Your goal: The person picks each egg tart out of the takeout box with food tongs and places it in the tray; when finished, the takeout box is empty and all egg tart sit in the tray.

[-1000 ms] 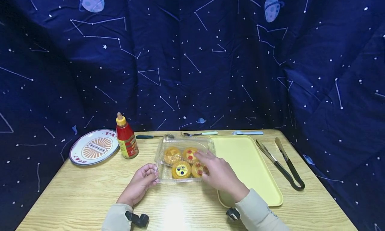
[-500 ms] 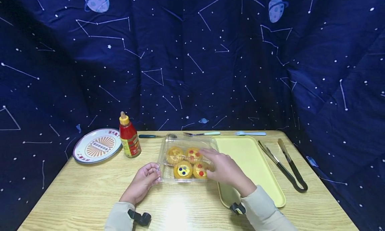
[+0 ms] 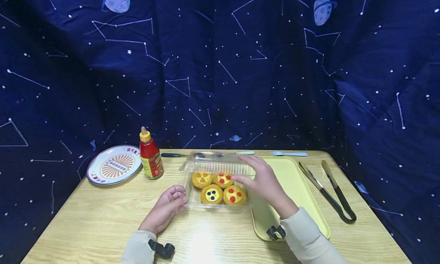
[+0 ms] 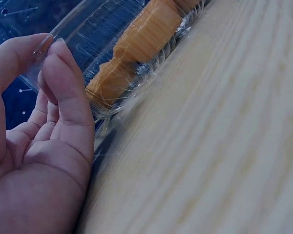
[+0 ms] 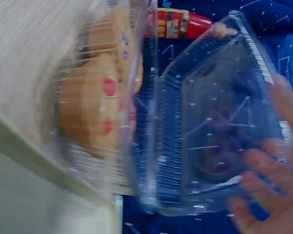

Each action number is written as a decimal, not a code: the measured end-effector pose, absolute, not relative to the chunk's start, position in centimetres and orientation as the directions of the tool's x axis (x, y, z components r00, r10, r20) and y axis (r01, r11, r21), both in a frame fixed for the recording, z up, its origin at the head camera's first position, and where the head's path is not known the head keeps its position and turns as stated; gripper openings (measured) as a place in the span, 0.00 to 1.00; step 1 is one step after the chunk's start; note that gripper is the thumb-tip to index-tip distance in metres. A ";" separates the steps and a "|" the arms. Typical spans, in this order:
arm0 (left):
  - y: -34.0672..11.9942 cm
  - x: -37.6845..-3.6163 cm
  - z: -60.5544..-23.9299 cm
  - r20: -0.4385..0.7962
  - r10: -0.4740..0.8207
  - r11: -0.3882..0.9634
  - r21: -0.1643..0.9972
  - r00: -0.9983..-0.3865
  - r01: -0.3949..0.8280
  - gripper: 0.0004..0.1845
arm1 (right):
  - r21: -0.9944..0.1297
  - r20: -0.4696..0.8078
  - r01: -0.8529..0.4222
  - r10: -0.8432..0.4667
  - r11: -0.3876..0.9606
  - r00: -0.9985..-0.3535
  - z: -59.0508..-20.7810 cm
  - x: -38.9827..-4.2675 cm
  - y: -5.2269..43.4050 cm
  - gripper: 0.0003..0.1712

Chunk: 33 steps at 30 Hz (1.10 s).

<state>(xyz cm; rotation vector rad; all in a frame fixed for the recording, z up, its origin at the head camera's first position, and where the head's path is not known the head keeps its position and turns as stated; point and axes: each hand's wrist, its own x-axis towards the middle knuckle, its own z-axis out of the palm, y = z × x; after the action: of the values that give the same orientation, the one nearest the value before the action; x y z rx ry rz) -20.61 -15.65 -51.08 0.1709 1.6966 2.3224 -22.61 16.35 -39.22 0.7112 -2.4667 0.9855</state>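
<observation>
A clear plastic clamshell box [image 3: 192, 197] with several yellow tarts [image 3: 220, 187] lies mid-table. Its lid [image 3: 216, 164] stands raised toward the back. My right hand [image 3: 245, 170] holds the lid's right edge up. My left hand [image 3: 178, 198] pinches the box's front left rim. In the left wrist view, the thumb and forefinger of my left hand [image 4: 46, 48] pinch the clear rim beside the fluted tarts [image 4: 136, 44]. In the right wrist view, my right hand [image 5: 263, 161] grips the open lid [image 5: 210, 122], and its fingers [image 5: 263, 195] show through the plastic; the tarts [image 5: 97, 107] lie below.
A red sauce bottle [image 3: 150, 159] and a patterned plate [image 3: 114, 168] stand to the left. A yellow tray [image 3: 295, 183] lies right of the box, with black tongs [image 3: 330, 191] beyond it. Two forks [image 3: 288, 154] and a dark-handled utensil [image 3: 173, 155] lie along the back edge.
My right hand has lifted the lid from flat over the tarts to raised at the back. My left hand has stayed at the box's front left rim.
</observation>
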 end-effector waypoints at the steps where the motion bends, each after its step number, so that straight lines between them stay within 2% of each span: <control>1: -15.7 -20.6 -51.1 -0.056 0.281 -0.281 0.950 -0.958 -0.138 0.18 | -0.549 0.539 -0.587 -0.285 0.595 -0.793 -39.4 -22.9 16.4 0.41; 6: -15.7 -20.5 -51.2 -0.039 0.306 -0.265 0.956 -0.951 -0.125 0.17 | -0.693 0.576 -0.576 -0.148 0.434 -0.804 -40.3 -24.6 16.7 0.42; 12: -15.8 -20.6 -51.3 -0.015 0.327 -0.267 0.957 -0.945 -0.108 0.15 | -0.823 0.539 -0.530 -0.012 0.203 -0.842 -40.2 -27.1 17.0 0.32; 16: -15.8 -20.7 -51.4 -0.020 0.319 -0.269 0.957 -0.947 -0.111 0.16 | -0.882 0.471 -0.466 0.081 0.073 -0.878 -40.0 -28.8 17.0 0.24; 22: -15.9 -20.6 -51.3 -0.022 0.311 -0.258 0.960 -0.950 -0.107 0.17 | -0.916 0.393 -0.400 0.128 -0.029 -0.911 -40.2 -31.0 16.9 0.20; 28: -15.8 -20.5 -51.2 -0.013 0.309 -0.272 0.957 -0.951 -0.102 0.14 | -0.959 0.283 -0.278 0.131 0.057 -0.950 -40.9 -32.4 17.2 0.21; 33: -15.7 -20.5 -51.2 0.007 0.315 -0.274 0.958 -0.949 -0.084 0.12 | -0.981 0.161 -0.148 0.107 0.122 -0.981 -41.1 -32.2 17.3 0.21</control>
<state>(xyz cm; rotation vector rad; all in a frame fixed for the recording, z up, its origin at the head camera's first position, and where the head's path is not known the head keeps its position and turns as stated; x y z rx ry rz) -20.54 -15.74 -51.21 0.2858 1.7165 2.3067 -32.23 17.32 -41.13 0.0413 -2.2004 1.9628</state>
